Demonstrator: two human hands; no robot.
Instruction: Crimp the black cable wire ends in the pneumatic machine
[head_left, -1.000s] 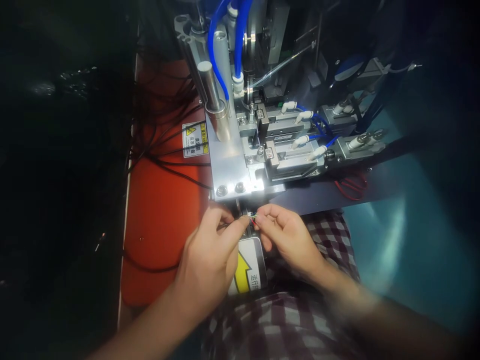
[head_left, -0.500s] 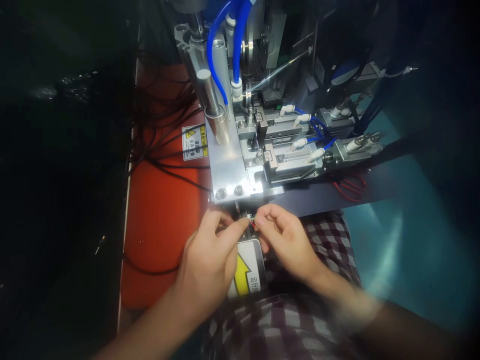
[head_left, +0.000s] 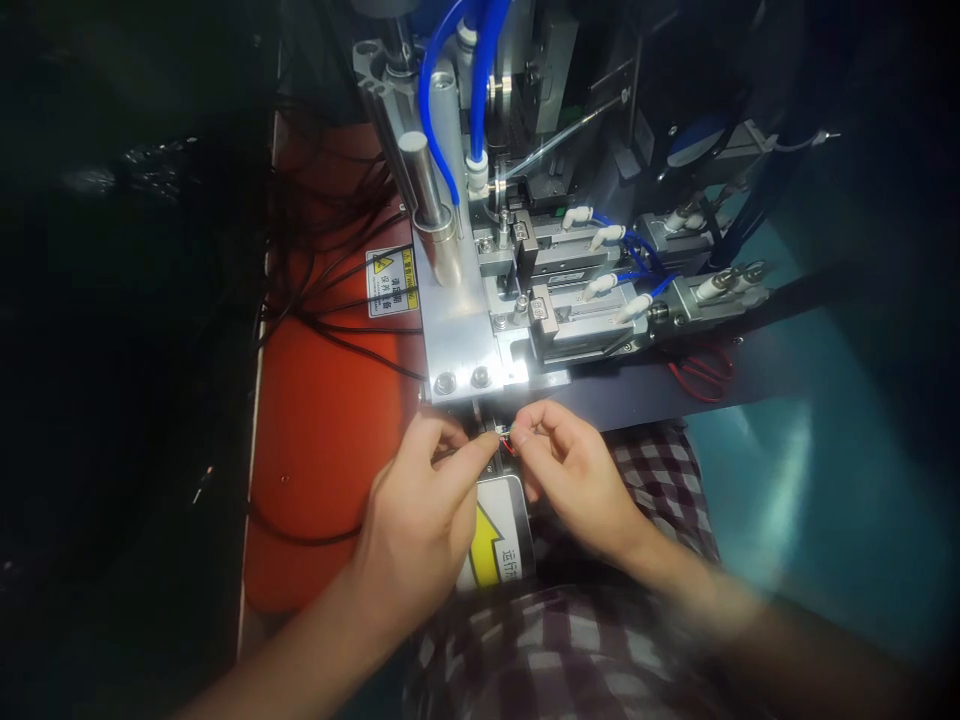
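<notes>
Thin coloured wires (head_left: 508,440), red among them, run between my fingertips at the front end of the machine. My right hand (head_left: 570,475) is closed, pinching these wires between thumb and forefinger. My left hand (head_left: 427,490) is closed too, its thumb and forefinger pressed together at the left end of the wires; what sits under those fingertips is too small and hidden to name. Just below the fingers lies a white plate with a yellow arrow (head_left: 491,540). Right above them is the front of the metal block (head_left: 461,340).
Pneumatic cylinders with white fittings (head_left: 592,290) and blue air hoses (head_left: 480,100) stand behind my hands. Black cables (head_left: 337,335) cross the orange-red panel (head_left: 322,430) at left, beside a warning label (head_left: 391,282). Red wires (head_left: 701,375) hang at right.
Both hands keep nearly the same pose at the machine's front. The fingers of my right hand shift very slightly on the wires, and the view moves a little.
</notes>
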